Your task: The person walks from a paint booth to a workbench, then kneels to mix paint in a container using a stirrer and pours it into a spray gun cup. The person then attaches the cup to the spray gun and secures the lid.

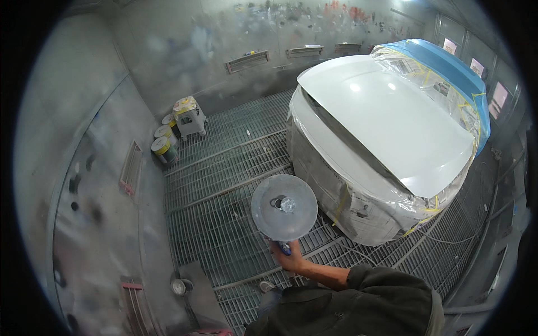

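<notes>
My right hand [288, 259] is closed around the blue grip of a spray gun. The gun's round grey cup [284, 207] is seen from above and hides the gun body. It is held just left of a car's front end. The car has a glossy white bonnet [386, 117]. Its front is wrapped in clear masking plastic [342, 196] with yellow tape, and its windscreen is covered by blue film [448, 67]. My dark sleeve [370, 283] comes in from the lower right. My left hand is out of view.
I stand on a metal grate floor [224, 168] in a grey spray booth. Three paint cans [163, 148] and a small paint-spattered stool [189, 115] stand by the left wall [89, 168]. A small round tin [179, 287] lies near my feet. Hoses trail on the grate at the right.
</notes>
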A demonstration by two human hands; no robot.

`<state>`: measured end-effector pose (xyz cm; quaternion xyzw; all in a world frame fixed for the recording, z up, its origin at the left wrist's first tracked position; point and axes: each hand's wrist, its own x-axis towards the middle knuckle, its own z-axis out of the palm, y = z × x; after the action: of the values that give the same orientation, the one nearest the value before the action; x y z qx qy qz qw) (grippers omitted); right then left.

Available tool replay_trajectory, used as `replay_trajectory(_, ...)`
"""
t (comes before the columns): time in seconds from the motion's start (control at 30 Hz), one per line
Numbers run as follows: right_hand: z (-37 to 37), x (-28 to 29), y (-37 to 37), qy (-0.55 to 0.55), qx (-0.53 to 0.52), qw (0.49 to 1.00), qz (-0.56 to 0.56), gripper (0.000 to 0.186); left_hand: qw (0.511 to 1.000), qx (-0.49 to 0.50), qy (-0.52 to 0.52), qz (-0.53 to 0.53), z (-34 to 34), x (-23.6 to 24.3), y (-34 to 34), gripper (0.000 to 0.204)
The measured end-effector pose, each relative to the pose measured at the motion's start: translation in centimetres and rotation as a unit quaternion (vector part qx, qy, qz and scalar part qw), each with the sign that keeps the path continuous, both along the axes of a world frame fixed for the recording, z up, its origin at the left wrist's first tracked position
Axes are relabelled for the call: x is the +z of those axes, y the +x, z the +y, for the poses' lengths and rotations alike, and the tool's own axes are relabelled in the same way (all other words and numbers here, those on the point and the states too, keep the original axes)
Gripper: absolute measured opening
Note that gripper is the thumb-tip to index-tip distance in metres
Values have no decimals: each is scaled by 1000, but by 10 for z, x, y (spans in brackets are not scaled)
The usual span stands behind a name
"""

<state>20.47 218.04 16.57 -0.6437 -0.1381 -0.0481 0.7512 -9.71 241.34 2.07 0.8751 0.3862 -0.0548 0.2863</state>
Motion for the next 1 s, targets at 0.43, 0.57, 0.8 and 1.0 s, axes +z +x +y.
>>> replay_trajectory(0.43, 175, 9, 142, -62, -84, 994, -5, 22, 996, -77, -35, 19, 226, -10, 152, 49)
replay_trajectory(0.57, 227, -28, 222, -68, -124, 990, -4, 17, 995, -84, -39, 41, 270, -20, 229, 49)
replay_trajectory(0.8, 303, -33, 416, -12, -210, 975, 69, 20, 995, -81, -26, 50, 355, -3, 417, 48)
replay_trajectory(1.0, 326, 11, 562, 66, -240, 965, 80, 29, 994, -92, -35, 47, 420, 8, 557, 48)
